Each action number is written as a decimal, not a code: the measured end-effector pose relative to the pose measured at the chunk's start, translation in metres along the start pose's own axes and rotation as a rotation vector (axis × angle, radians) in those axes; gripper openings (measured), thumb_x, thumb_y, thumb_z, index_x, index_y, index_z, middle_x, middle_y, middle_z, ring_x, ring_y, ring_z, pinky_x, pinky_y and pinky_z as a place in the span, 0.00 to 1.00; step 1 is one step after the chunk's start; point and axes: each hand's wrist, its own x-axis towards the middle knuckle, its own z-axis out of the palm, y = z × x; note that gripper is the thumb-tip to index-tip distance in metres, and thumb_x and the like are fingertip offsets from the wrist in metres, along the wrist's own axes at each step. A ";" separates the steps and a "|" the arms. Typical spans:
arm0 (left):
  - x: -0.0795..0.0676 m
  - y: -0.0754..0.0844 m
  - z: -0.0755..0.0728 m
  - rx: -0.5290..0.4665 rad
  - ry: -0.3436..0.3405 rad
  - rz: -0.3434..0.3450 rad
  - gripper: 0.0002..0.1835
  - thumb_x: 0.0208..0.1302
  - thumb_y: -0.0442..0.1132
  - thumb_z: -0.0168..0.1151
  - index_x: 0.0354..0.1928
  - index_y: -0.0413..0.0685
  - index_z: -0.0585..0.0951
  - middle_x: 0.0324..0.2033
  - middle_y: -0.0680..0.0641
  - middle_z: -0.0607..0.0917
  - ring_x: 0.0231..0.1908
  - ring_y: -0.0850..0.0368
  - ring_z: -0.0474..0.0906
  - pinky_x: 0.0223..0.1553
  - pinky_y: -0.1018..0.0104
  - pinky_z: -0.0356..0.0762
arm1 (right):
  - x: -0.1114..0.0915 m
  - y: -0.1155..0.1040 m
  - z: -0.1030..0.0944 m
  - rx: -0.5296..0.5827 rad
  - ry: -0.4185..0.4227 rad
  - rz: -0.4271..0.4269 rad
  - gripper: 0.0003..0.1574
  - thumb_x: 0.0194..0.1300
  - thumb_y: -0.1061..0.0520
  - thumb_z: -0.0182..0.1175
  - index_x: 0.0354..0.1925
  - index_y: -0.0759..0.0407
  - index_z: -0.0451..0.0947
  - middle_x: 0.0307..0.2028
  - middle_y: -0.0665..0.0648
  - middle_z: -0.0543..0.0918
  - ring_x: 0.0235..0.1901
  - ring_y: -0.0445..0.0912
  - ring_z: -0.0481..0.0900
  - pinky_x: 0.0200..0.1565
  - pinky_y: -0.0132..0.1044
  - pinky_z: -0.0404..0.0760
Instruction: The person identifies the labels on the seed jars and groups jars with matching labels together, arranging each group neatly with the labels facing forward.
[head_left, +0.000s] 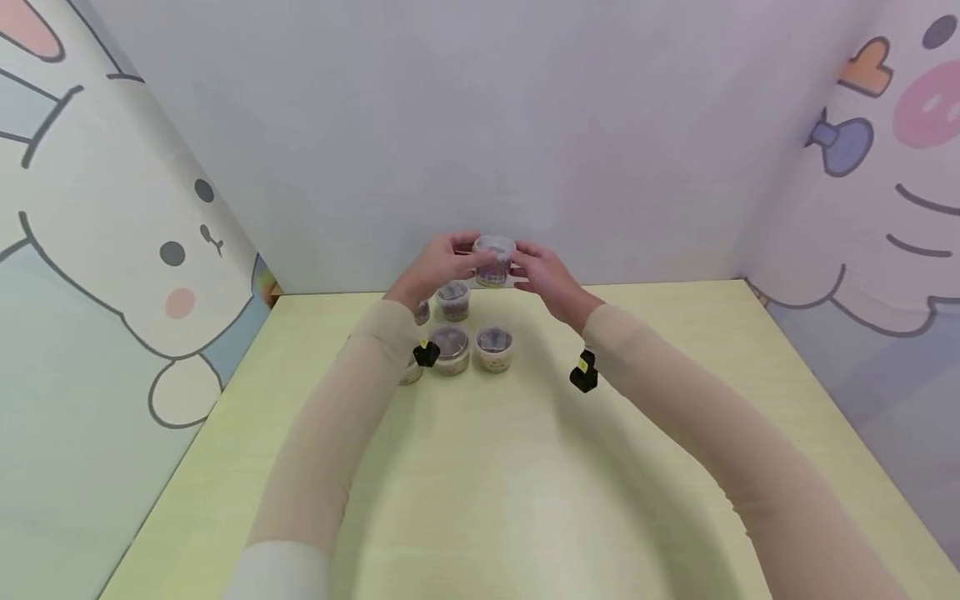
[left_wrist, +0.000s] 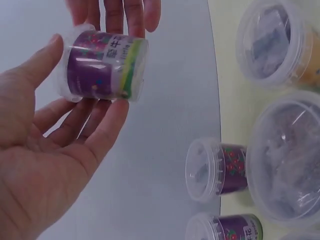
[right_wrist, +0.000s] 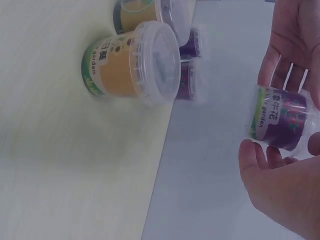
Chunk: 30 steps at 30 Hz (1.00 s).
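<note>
A small clear-lidded cup with a purple flower label (head_left: 492,262) is held up near the back wall, between both hands and above the table. My left hand (head_left: 441,265) grips it, thumb at the lid and fingers along its side, as the left wrist view shows. From the other side my right hand (head_left: 551,279) holds it too, with curled fingers at its side and the thumb near the lid. In the right wrist view the cup (right_wrist: 280,119) lies tilted sideways in the picture, its lid still on.
Below on the pale table (head_left: 525,483) stand several lidded cups, among them an orange-labelled cup (right_wrist: 119,65), a wider tub (head_left: 450,350) and purple cups (left_wrist: 233,169) at the back. A plain wall (head_left: 480,125) rises behind; cartoon-printed panels flank both sides.
</note>
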 end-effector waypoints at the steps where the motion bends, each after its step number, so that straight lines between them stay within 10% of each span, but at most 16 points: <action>1: 0.002 -0.001 -0.002 -0.001 0.000 -0.004 0.38 0.68 0.46 0.69 0.74 0.39 0.66 0.60 0.40 0.77 0.59 0.47 0.76 0.59 0.50 0.77 | 0.003 0.000 0.000 -0.001 -0.003 0.004 0.32 0.83 0.52 0.43 0.78 0.60 0.56 0.70 0.62 0.68 0.68 0.56 0.68 0.68 0.51 0.67; 24: 0.039 -0.060 0.003 0.938 -0.093 0.080 0.34 0.66 0.57 0.69 0.65 0.40 0.78 0.56 0.39 0.81 0.59 0.44 0.73 0.64 0.51 0.67 | 0.046 0.064 0.008 -0.002 0.034 0.154 0.35 0.78 0.64 0.42 0.79 0.63 0.51 0.75 0.66 0.60 0.73 0.58 0.61 0.68 0.55 0.67; 30: 0.043 -0.064 0.013 1.028 -0.124 0.036 0.35 0.69 0.58 0.65 0.69 0.43 0.75 0.61 0.41 0.80 0.64 0.42 0.69 0.68 0.48 0.62 | 0.047 0.075 0.003 0.003 0.055 0.167 0.35 0.77 0.65 0.44 0.79 0.62 0.53 0.73 0.65 0.63 0.72 0.58 0.63 0.68 0.56 0.66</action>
